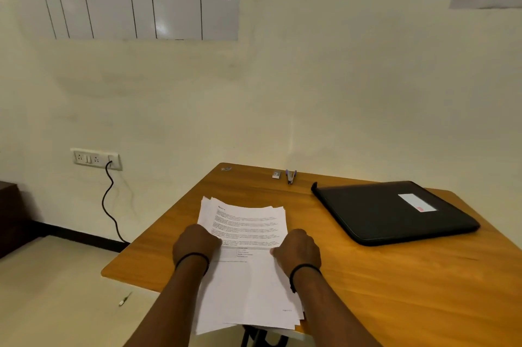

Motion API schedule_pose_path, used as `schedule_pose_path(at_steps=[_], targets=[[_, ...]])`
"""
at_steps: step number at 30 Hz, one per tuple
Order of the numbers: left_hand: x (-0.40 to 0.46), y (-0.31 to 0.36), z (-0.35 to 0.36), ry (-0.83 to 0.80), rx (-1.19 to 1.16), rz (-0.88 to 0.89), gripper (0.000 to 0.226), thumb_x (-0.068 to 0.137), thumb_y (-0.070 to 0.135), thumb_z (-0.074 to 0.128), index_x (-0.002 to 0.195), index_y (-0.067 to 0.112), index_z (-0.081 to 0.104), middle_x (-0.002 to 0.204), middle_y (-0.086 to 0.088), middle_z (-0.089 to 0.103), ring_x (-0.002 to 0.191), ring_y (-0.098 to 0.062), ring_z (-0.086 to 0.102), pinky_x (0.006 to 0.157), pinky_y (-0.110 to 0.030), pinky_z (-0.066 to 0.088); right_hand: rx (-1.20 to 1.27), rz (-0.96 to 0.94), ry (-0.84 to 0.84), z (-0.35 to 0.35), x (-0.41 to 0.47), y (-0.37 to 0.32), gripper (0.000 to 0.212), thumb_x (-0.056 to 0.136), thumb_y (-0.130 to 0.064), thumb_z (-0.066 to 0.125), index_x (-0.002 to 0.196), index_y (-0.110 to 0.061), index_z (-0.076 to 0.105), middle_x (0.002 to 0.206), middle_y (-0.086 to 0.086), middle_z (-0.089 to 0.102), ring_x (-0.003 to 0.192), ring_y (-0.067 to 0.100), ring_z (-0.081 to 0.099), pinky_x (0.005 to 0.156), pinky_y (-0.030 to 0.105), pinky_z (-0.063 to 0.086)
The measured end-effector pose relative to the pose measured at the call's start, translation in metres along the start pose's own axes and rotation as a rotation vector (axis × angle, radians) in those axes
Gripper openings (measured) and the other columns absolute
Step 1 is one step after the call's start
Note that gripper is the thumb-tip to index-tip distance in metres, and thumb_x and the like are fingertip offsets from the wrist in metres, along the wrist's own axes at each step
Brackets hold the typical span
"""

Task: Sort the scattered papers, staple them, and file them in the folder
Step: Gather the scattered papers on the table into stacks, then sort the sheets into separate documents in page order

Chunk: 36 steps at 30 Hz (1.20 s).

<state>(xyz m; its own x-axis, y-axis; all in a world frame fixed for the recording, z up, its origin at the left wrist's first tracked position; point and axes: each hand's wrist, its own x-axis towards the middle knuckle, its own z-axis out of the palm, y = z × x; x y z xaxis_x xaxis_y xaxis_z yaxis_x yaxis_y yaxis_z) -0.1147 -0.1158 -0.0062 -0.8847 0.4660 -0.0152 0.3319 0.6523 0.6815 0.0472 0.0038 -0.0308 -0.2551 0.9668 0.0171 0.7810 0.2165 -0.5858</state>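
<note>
A loose stack of printed white papers [248, 233] lies on the wooden table [395, 276], its near end hanging over the front edge. My left hand [195, 242] grips the stack's left edge and my right hand [298, 247] grips its right edge, fingers curled at the sides. A closed black folder [389, 211] with a white label lies to the right. A small purple stapler [291, 176] and a little staple box [276, 175] sit at the table's far edge by the wall.
The table stands against a cream wall. A socket plate [96, 159] with a black cable [108, 205] is on the wall to the left. A small object [125, 299] lies on the floor below the table's left corner. A dark cabinet [11, 216] stands far left.
</note>
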Motion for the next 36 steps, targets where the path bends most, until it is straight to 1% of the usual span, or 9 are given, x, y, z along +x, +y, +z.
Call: schedule_pose_path(at_steps=[2, 6, 10, 13, 14, 16, 19, 24, 36], targets=[[-0.002, -0.001, -0.007, -0.086, -0.067, -0.02, 0.024, 0.082, 0.023, 0.078, 0.077, 0.013, 0.056, 0.08, -0.003, 0.062, 0.068, -0.018, 0.058, 0.058, -0.026, 0.042, 0.019, -0.007, -0.04, -0.005, -0.001, 0.003, 0.032, 0.077, -0.038, 0.08, 0.1, -0.018, 0.069, 0.107, 0.002, 0.071, 0.092, 0.021, 0.068, 0.075, 0.03, 0.057], [-0.01, -0.009, -0.017, -0.235, -0.449, -0.017, 0.022, 0.081, 0.004, 0.078, 0.099, 0.004, 0.066, 0.102, -0.011, 0.071, 0.087, -0.028, 0.068, 0.071, -0.031, 0.052, 0.075, -0.01, -0.109, -0.015, -0.004, 0.008, 0.031, 0.073, -0.036, 0.083, 0.088, -0.018, 0.062, 0.103, 0.003, 0.071, 0.087, 0.02, 0.068, 0.063, 0.025, 0.051], [-0.036, -0.011, -0.027, -0.362, -0.779, 0.156, 0.03, 0.09, 0.0, 0.067, 0.118, 0.012, 0.064, 0.113, -0.011, 0.073, 0.097, -0.03, 0.072, 0.087, -0.049, 0.058, 0.204, 0.041, -0.069, -0.024, -0.008, 0.012, 0.079, 0.063, -0.048, 0.087, 0.119, -0.009, 0.049, 0.123, 0.009, 0.057, 0.108, 0.028, 0.06, 0.084, 0.035, 0.054], [-0.046, -0.003, -0.041, -0.455, -0.933, 0.332, 0.036, 0.095, 0.003, 0.06, 0.13, 0.012, 0.058, 0.121, -0.012, 0.07, 0.109, -0.033, 0.068, 0.095, -0.054, 0.053, 0.733, 0.021, -0.136, -0.042, -0.016, 0.017, 0.109, 0.048, -0.057, 0.09, 0.13, -0.009, 0.037, 0.126, 0.008, 0.056, 0.111, 0.029, 0.061, 0.091, 0.043, 0.054], [-0.049, 0.002, -0.047, -0.475, -0.956, 0.383, 0.037, 0.096, 0.002, 0.058, 0.132, 0.012, 0.057, 0.123, -0.012, 0.069, 0.112, -0.034, 0.067, 0.096, -0.053, 0.052, 0.941, -0.019, -0.23, -0.05, -0.017, 0.02, 0.108, 0.049, -0.054, 0.092, 0.132, -0.008, 0.04, 0.127, 0.01, 0.059, 0.11, 0.03, 0.064, 0.092, 0.046, 0.055], [-0.055, 0.018, -0.055, -0.517, -0.973, 0.473, 0.041, 0.096, 0.0, 0.056, 0.135, 0.012, 0.054, 0.126, -0.013, 0.068, 0.115, -0.033, 0.065, 0.096, -0.05, 0.052, 1.217, -0.196, -0.442, -0.071, -0.022, 0.022, 0.073, 0.074, -0.032, 0.086, 0.133, -0.007, 0.051, 0.127, 0.016, 0.065, 0.11, 0.033, 0.067, 0.095, 0.05, 0.054], [-0.057, 0.047, -0.064, -0.479, -0.953, 0.56, 0.041, 0.092, 0.004, 0.063, 0.131, 0.014, 0.055, 0.122, -0.009, 0.07, 0.111, -0.032, 0.067, 0.087, -0.041, 0.058, 1.305, -0.389, -0.354, -0.106, -0.033, 0.011, 0.044, 0.088, -0.003, 0.07, 0.13, -0.007, 0.06, 0.123, 0.012, 0.069, 0.112, 0.03, 0.067, 0.091, 0.042, 0.057], [-0.061, 0.091, -0.069, -0.419, -1.062, 0.632, 0.055, 0.084, 0.017, 0.073, 0.135, 0.013, 0.053, 0.123, -0.009, 0.069, 0.109, -0.028, 0.068, 0.088, -0.04, 0.058, 1.079, -0.554, -0.007, -0.16, -0.039, -0.011, 0.033, 0.088, -0.011, 0.072, 0.12, -0.012, 0.066, 0.11, -0.002, 0.074, 0.1, 0.011, 0.071, 0.079, 0.021, 0.057], [-0.075, 0.083, -0.019, -0.455, -1.013, 0.511, 0.031, 0.086, 0.01, 0.071, 0.118, 0.009, 0.067, 0.109, -0.004, 0.075, 0.098, -0.022, 0.072, 0.075, -0.028, 0.06, 1.108, -0.406, -0.004, -0.126, -0.042, 0.044, 0.024, 0.083, -0.012, 0.076, 0.105, -0.02, 0.069, 0.098, -0.009, 0.076, 0.093, 0.011, 0.072, 0.071, 0.023, 0.058]])
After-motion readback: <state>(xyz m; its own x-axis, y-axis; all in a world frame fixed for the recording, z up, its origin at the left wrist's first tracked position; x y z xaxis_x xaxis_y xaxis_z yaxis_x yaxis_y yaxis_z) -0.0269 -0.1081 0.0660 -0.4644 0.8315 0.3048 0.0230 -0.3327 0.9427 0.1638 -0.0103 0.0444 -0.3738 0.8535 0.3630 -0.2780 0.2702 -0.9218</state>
